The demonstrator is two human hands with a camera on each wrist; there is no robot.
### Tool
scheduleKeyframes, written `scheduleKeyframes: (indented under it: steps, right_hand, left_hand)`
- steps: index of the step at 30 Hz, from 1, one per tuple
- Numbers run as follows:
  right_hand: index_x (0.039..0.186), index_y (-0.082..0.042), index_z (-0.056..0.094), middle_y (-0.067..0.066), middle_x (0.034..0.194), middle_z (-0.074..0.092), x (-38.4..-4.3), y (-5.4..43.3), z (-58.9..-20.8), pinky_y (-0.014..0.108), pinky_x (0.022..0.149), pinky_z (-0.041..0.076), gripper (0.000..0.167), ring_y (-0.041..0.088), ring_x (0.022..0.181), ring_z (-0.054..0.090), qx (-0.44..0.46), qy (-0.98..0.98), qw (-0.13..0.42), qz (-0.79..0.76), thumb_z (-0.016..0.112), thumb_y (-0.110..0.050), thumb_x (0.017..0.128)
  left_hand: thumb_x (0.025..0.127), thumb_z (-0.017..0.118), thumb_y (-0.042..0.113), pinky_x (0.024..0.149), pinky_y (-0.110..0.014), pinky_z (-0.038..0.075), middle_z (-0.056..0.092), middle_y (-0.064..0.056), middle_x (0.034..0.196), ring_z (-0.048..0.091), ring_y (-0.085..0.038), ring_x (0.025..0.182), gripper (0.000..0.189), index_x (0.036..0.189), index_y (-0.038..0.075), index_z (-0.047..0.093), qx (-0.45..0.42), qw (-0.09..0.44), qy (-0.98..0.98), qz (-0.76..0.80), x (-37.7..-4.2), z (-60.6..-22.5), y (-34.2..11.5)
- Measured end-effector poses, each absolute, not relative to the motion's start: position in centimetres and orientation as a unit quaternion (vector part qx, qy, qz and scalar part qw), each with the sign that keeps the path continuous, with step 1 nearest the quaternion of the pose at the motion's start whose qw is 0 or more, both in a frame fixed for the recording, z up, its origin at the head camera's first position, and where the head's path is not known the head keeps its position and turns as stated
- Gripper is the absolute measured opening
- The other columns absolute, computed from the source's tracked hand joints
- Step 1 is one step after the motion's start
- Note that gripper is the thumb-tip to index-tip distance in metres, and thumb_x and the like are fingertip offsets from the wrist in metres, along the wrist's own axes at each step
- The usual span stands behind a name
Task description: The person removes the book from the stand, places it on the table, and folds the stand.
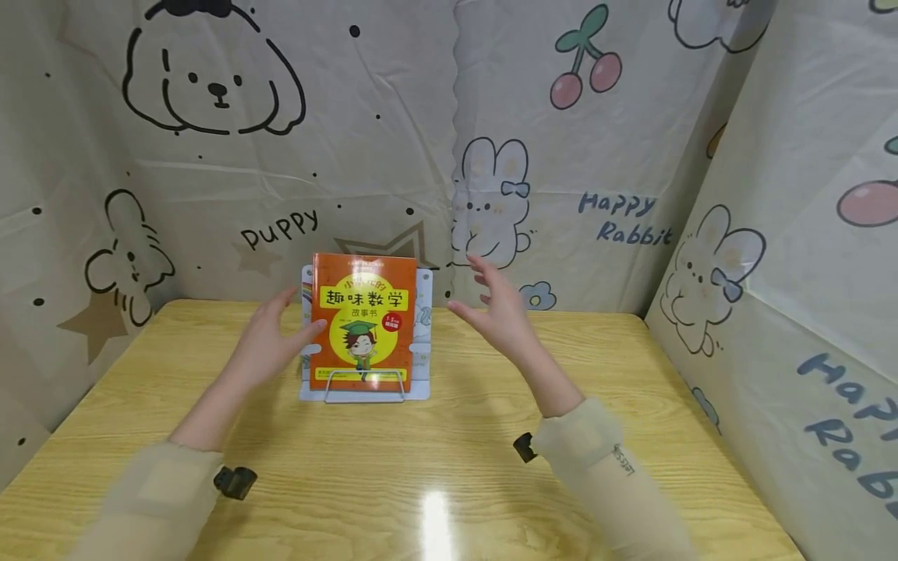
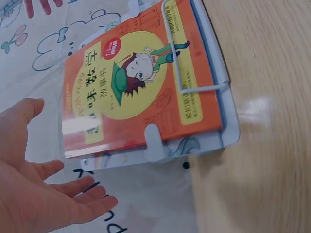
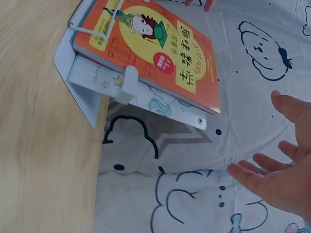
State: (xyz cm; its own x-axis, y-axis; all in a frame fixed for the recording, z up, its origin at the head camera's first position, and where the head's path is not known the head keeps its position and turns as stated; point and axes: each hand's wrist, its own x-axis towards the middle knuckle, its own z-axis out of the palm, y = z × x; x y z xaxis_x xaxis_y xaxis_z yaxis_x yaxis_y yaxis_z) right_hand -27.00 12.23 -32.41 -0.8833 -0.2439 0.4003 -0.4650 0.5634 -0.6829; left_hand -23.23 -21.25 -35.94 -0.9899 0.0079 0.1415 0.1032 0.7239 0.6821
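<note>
An orange book (image 1: 400, 335) with a cartoon child in a green cap leans upright on a pale book stand (image 1: 422, 343) at the back of the table. A white wire bar (image 1: 365, 401) crosses the book's lower front. My left hand (image 1: 270, 339), fingers spread, is beside the book's left edge; in the left wrist view a gap shows between the hand and the book (image 2: 160, 107). My right hand (image 1: 501, 312) hovers to the right of the stand, with its fingers loosely parted. In the right wrist view that hand (image 3: 282, 160) holds nothing and is apart from the book (image 3: 194, 73).
The wooden table (image 1: 456, 444) has its back edge just behind the stand. A patterned cloth (image 1: 393, 171) with puppies, rabbits and cherries hangs behind it and along both sides. Small white side clips (image 3: 129, 82) stick out from the stand's edges.
</note>
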Motion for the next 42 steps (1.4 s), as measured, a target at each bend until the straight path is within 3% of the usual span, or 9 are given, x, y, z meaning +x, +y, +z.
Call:
scheduleKeyframes:
  steps: [6, 14, 22, 32, 42]
  right_hand:
    - [0.146, -0.020, 0.033, 0.008, 0.143, 0.043, -27.5, 10.7, -33.7, 0.044, 0.099, 0.045, 0.076, 0.025, 0.127, 0.045, 0.210, -0.844, 0.096, 0.483, 0.074, -0.025, 0.082]
    - [0.145, -0.015, 0.033, 0.015, 0.140, 0.044, -28.0, 9.1, -35.8, 0.047, 0.097, 0.047, 0.073, 0.032, 0.125, 0.047, 0.209, -0.804, 0.072, 0.551, 0.072, -0.019, 0.084]
    - [0.147, -0.017, 0.031, 0.011, 0.142, 0.044, -28.1, 7.9, -37.6, 0.043, 0.098, 0.047, 0.075, 0.029, 0.127, 0.046, 0.157, -0.792, 0.018, 0.590, 0.072, -0.023, 0.084]
    - [0.146, -0.005, 0.028, 0.024, 0.142, 0.039, -25.6, 6.7, -37.0, 0.045, 0.101, 0.044, 0.071, 0.039, 0.129, 0.042, 0.158, -0.782, -0.006, 0.603, 0.067, -0.011, 0.087]
    - [0.146, -0.017, 0.033, 0.011, 0.139, 0.047, -28.0, 6.1, -40.5, 0.040, 0.099, 0.046, 0.071, 0.029, 0.124, 0.048, 0.141, -0.773, -0.011, 0.618, 0.070, -0.023, 0.086]
  left_hand:
    - [0.088, 0.058, 0.051, 0.099, -0.063, 0.036, 0.032, -0.027, 0.145, 0.034, -0.046, 0.129, 0.087, 0.150, 0.007, 0.017, -0.020, 0.095, -0.908, -0.407, -24.2, -37.2, -21.1]
    - [0.089, 0.065, 0.034, 0.098, -0.057, 0.040, 0.039, -0.023, 0.140, 0.040, -0.041, 0.125, 0.076, 0.148, 0.009, 0.025, -0.011, 0.150, -0.871, -0.469, -25.6, -38.8, -20.1]
    - [0.089, 0.065, 0.031, 0.093, -0.050, 0.048, 0.041, -0.020, 0.138, 0.043, -0.036, 0.122, 0.074, 0.148, 0.010, 0.025, 0.012, 0.155, -0.854, -0.497, -26.1, -40.2, -19.6]
    - [0.088, 0.067, 0.025, 0.092, -0.045, 0.049, 0.044, -0.017, 0.129, 0.048, -0.031, 0.111, 0.070, 0.146, 0.011, 0.030, 0.030, 0.187, -0.840, -0.509, -26.5, -41.2, -19.0]
    - [0.085, 0.069, 0.020, 0.090, -0.043, 0.048, 0.045, -0.017, 0.123, 0.047, -0.030, 0.107, 0.066, 0.142, 0.008, 0.036, 0.041, 0.203, -0.841, -0.501, -26.8, -41.5, -18.4]
